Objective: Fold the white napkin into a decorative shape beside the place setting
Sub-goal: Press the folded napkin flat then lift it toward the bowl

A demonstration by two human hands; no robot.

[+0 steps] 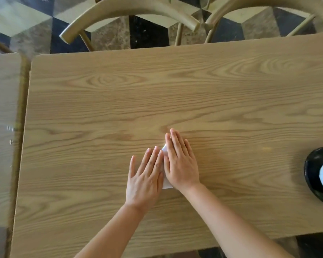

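Observation:
A small folded white napkin [166, 184] lies flat on the wooden table [175, 90], almost wholly covered by my two hands. Only a sliver shows between the hands and a corner near my wrists. My left hand [145, 175] rests palm down on its left part, fingers straight and together. My right hand [181, 164] lies palm down on its right part, fingers stretched forward. The two hands touch side by side and press the napkin against the tabletop.
A black bowl [313, 170] with something white inside sits at the table's right edge. Two wooden chairs [131, 10] stand behind the far edge. A second table [2, 127] abuts on the left, with a narrow gap between them.

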